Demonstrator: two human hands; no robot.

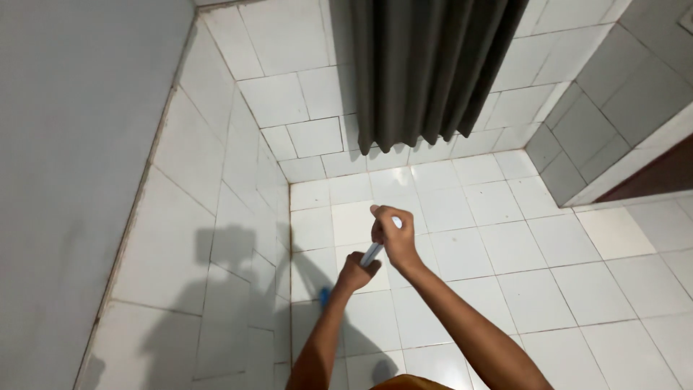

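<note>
Head view: both hands grip long thin white stick handle [375, 249]. Right hand [393, 237] wrapped round top end, left hand [356, 274] wrapped lower. Small blue end [325, 295] near white tile floor [505, 245], below hanging grey curtain [433, 65].

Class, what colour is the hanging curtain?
Dark grey curtain, plain with vertical folds; head view.

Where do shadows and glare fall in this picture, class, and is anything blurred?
Head view: the hands and handle cast a dark shadow on the left wall; soft glare on floor tiles below the curtain; slight overall softness, wide-angle bending at edges.
</note>
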